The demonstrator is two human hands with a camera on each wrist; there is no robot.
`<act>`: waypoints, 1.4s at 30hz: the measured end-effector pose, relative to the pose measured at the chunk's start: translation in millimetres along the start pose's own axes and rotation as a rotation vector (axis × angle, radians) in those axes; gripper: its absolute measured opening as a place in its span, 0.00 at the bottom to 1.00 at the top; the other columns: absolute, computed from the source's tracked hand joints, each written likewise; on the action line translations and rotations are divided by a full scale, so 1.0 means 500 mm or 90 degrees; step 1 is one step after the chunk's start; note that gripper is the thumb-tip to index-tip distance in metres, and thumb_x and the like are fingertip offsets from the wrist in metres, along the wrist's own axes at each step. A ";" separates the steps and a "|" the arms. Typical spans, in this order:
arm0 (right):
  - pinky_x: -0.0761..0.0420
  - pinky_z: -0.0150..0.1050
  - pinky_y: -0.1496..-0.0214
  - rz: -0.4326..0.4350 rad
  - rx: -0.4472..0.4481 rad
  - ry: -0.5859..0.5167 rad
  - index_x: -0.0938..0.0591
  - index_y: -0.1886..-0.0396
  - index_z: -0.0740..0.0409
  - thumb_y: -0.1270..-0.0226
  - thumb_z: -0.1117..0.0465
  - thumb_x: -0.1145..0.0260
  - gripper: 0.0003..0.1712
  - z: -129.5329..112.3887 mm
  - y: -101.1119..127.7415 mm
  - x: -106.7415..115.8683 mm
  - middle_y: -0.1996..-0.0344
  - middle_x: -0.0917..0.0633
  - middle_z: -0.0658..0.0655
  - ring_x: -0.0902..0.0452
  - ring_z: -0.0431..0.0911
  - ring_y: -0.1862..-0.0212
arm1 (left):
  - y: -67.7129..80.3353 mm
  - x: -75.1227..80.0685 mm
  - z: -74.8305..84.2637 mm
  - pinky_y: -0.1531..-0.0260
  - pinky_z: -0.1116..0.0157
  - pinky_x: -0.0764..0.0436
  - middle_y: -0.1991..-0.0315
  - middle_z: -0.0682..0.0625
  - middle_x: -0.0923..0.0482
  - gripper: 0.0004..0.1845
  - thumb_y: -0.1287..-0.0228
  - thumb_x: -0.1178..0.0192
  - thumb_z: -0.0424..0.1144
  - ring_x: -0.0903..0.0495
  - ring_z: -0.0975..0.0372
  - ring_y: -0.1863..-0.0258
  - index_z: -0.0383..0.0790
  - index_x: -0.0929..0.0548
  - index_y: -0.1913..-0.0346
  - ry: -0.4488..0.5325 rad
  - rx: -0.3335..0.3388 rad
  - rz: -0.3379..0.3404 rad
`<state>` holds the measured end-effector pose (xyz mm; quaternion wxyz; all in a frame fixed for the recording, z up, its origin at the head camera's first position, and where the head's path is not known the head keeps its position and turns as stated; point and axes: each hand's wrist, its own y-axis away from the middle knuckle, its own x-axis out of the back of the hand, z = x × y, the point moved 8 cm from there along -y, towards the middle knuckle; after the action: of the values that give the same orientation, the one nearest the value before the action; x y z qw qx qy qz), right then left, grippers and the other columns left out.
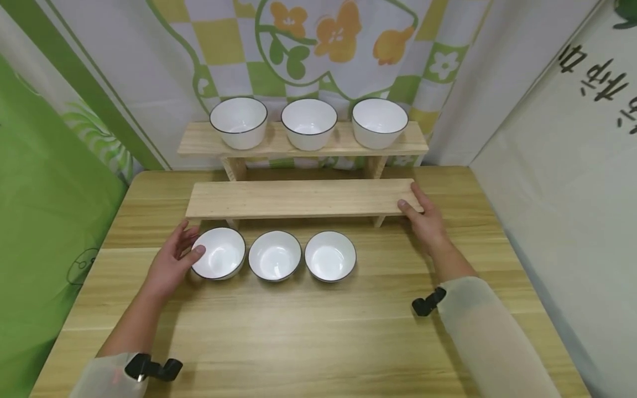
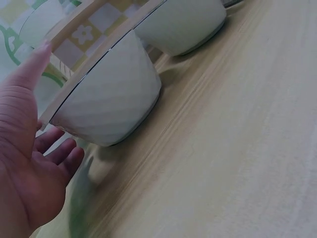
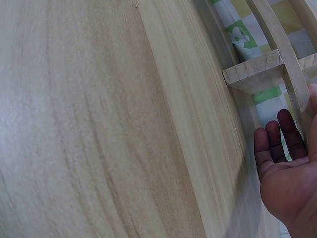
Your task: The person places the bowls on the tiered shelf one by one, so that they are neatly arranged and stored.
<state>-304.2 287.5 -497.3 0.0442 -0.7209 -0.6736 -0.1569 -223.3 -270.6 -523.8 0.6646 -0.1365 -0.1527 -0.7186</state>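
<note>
Wide wooden counter (image 1: 308, 326), two-step shelf (image 1: 298, 198) along its back edge. Right hand (image 1: 423, 218) rests open-fingered on the lower step's right end; left hand (image 1: 171, 260) cups the leftmost bowl (image 1: 219, 252) below, fingers loosely spread.

Evenly and softly lit from above; head view sharp, bent at the edges. Faint shadows under the bowls (image 1: 274, 256) and lower shelf (image 1: 303, 198). Left wrist view soft and hazy, near hand (image 2: 25, 168) blurred. Right wrist view washed out at far left.
</note>
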 end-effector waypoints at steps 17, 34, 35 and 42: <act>0.26 0.52 0.39 -0.004 0.002 -0.054 0.46 0.23 0.39 0.31 0.50 0.36 0.42 0.005 -0.008 -0.008 0.23 0.51 0.53 0.36 0.55 0.33 | 0.028 -0.038 0.002 0.39 0.38 0.42 0.26 0.38 0.51 0.71 0.68 0.16 0.45 0.44 0.41 0.32 0.55 0.56 0.22 -0.128 -0.059 -0.021; 0.27 0.53 0.39 0.005 -0.011 -0.080 0.46 0.24 0.38 0.31 0.52 0.36 0.42 0.017 -0.013 -0.007 0.23 0.52 0.55 0.31 0.53 0.38 | 0.025 -0.043 0.005 0.42 0.39 0.37 0.27 0.36 0.47 0.71 0.72 0.16 0.53 0.40 0.39 0.34 0.50 0.50 0.23 -0.180 -0.064 0.022; 0.26 0.53 0.39 0.007 -0.011 -0.079 0.45 0.24 0.38 0.31 0.52 0.36 0.41 0.017 -0.012 -0.007 0.23 0.52 0.55 0.30 0.52 0.40 | 0.025 -0.042 0.006 0.42 0.39 0.36 0.28 0.36 0.46 0.71 0.73 0.16 0.53 0.39 0.39 0.34 0.48 0.49 0.23 -0.187 -0.066 0.027; 0.22 0.49 0.43 0.011 0.008 -0.075 0.44 0.24 0.41 0.32 0.52 0.36 0.41 0.010 -0.007 -0.007 0.24 0.49 0.58 0.24 0.43 0.50 | 0.026 -0.038 0.012 0.43 0.40 0.33 0.30 0.35 0.42 0.70 0.74 0.17 0.56 0.36 0.39 0.36 0.44 0.46 0.24 -0.205 -0.063 0.049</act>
<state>-307.1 286.2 -503.6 0.0104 -0.7342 -0.6699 -0.1097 -209.0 -251.7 -525.6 0.6510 -0.2883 -0.2161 -0.6681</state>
